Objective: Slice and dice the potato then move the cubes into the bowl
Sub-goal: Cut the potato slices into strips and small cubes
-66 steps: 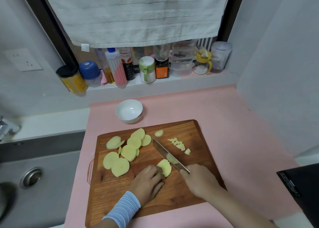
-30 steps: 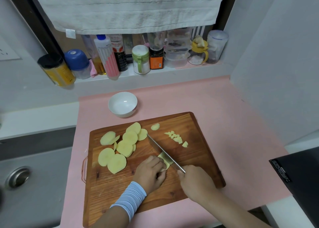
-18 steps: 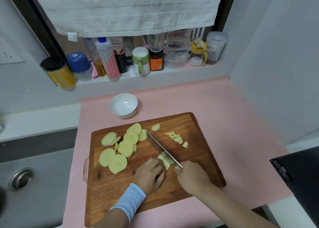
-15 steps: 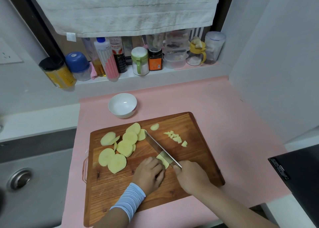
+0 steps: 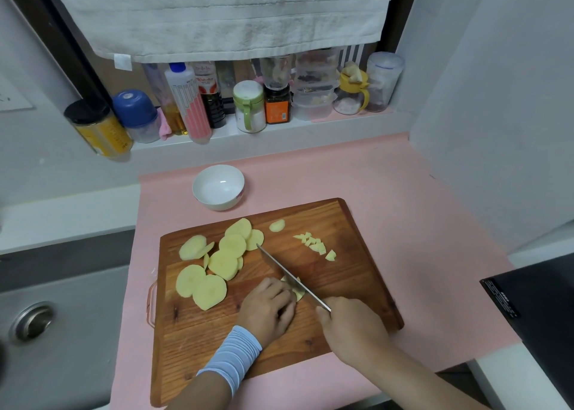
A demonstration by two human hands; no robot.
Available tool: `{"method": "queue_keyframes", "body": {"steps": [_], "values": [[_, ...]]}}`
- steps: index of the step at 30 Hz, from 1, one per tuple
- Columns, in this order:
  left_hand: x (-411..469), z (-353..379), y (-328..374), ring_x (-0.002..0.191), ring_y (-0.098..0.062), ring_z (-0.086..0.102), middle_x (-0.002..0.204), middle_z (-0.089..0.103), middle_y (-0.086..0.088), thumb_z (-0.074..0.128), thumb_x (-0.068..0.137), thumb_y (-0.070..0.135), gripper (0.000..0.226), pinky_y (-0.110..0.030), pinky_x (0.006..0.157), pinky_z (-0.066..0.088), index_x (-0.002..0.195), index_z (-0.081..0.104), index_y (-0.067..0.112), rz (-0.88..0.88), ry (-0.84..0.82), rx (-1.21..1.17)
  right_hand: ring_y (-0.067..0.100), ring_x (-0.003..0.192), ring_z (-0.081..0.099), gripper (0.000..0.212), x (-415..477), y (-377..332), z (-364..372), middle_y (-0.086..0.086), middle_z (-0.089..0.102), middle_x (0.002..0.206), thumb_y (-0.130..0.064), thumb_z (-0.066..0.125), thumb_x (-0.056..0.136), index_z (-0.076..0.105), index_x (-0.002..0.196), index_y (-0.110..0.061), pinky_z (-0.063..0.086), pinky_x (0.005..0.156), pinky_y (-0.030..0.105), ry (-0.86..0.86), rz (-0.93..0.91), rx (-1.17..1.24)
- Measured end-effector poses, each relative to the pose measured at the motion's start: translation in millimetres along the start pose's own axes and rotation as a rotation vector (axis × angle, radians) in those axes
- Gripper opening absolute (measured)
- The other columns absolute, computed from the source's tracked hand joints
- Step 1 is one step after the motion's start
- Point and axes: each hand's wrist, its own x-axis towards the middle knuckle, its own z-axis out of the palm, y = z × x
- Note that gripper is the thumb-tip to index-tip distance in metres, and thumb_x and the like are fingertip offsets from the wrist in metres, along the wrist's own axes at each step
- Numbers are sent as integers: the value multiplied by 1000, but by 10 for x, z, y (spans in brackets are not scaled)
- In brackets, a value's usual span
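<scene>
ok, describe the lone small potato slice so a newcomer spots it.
Find the wooden cutting board on the pink mat. Along its far edge, between the pile of round slices and the small cut pieces, lies one little oval slice. It is the only whole slice lying apart, and smaller than the piled ones.

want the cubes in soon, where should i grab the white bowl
Pinch the near rim of the white bowl from above, thumb inside: it stands upright and open just beyond the far edge of the cutting board, nothing touching it.
</scene>
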Motion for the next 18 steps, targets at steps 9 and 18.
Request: {"method": "queue_keyframes", "body": {"steps": [9,18], "values": [[2,0,-7,93,-15,59,100,66,9,67,88,22,5,-27,78,52,86,70,19,-28,1,5,12,79,66,34,170,-38,112,-8,70,90,-42,44,105,72,103,-24,56,73,29,-114,110,98],[-83,37,-20,87,-19,57,99,64,2,65,91,20,7,-33,77,50,90,69,15,-12,-4,24,19,88,68,31,193,-172,206,-4,72,96,-35,43,104,72,107,-24,52,73,29,-88,80,76]]}}
